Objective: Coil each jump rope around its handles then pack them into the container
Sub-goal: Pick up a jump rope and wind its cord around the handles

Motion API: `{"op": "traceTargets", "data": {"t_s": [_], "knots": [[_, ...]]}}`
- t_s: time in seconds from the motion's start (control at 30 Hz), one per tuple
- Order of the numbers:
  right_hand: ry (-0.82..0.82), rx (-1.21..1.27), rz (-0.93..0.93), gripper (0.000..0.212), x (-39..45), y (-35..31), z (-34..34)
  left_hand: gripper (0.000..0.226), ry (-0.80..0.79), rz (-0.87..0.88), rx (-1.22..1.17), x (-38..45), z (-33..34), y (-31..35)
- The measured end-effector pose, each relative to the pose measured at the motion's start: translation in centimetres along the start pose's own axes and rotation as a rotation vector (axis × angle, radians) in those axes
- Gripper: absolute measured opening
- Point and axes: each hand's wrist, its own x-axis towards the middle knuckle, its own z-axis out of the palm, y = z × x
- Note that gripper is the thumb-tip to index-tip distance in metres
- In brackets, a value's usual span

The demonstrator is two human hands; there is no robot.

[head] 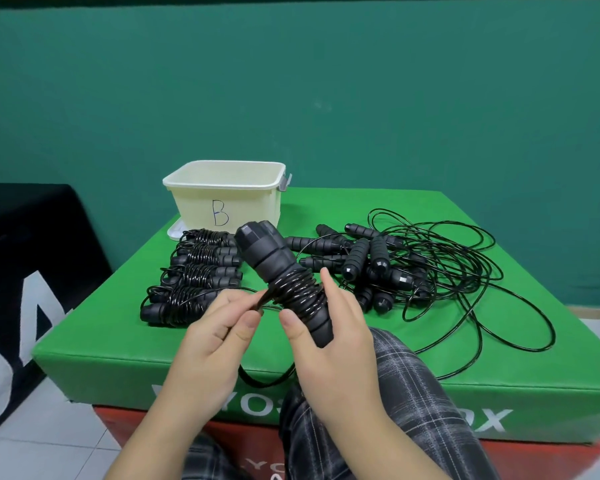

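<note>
right hand [329, 337]: clenched round the paired handles [274, 268], whose long axis tilts up and away to the left of the grip.
left hand [219, 323]: loose cord [262, 297] is pinched just left of the coil; this hand is nearer the free end.
coiled ropes [194, 271]: about four, laid beyond the left hand.
uncoiled ropes [413, 268]: tangled beyond the right hand; count unclear.
container [226, 197]: one, marked b, set farthest from both grips on the green block [118, 334].

one head-worn wide-angle view, looking forward and down, close over the green table [395, 382] toward the wall.
</note>
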Motion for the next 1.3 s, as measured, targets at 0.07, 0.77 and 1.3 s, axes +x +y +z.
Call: {"op": "traceTargets", "data": {"t_s": [0.07,0.77,1.3], "knots": [[0.003,0.034,-0.015,0.080,-0.2,0.0,0.0,0.019,0.085,-0.040,-0.062,0.2,0.3,0.1],[-0.115,0.288,0.027,0.061,-0.8,-0.3,0.0,0.066,0.271,-0.296,-0.372,0.2,0.2,-1.2],[0.147,-0.036,-0.332,0.034,-0.1,0.6,0.2,0.030,0.292,-0.300,-0.149,0.2,0.5,0.6]]}}
